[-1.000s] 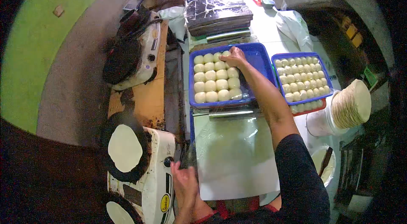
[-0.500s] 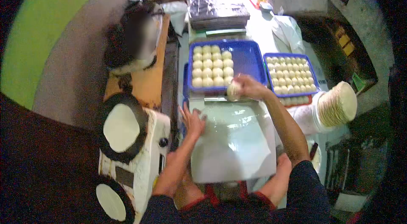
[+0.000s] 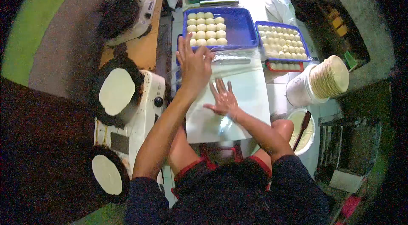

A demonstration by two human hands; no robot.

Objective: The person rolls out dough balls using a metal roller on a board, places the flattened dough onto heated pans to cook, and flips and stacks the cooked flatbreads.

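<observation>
My left hand (image 3: 196,66) is raised over the far left of the white board (image 3: 250,97). Its thumb and index finger are pinched at the clear plastic sheet (image 3: 231,56), the other fingers stretched out. The sheet is bunched along the board's far edge. Flat on the board lies my right hand (image 3: 225,101), palm down, fingers spread and shiny. I cannot make out whether anything is beneath it. Just beyond the board, a blue tray (image 3: 240,27) holds rows of round dough balls (image 3: 205,27) on its left side.
To the left, two dark pans (image 3: 135,97) on a white stove (image 3: 148,91) carry flat dough rounds (image 3: 117,91). At right are another blue tray (image 3: 307,46) of dough balls, a white bucket (image 3: 297,91) topped with stacked flatbreads (image 3: 329,78), and a tub of pale batter (image 3: 304,129).
My right hand has come down from the tray's edge to the board; the dough ball it held is no longer visible in it. My left hand has moved up and right to the plastic sheet.
</observation>
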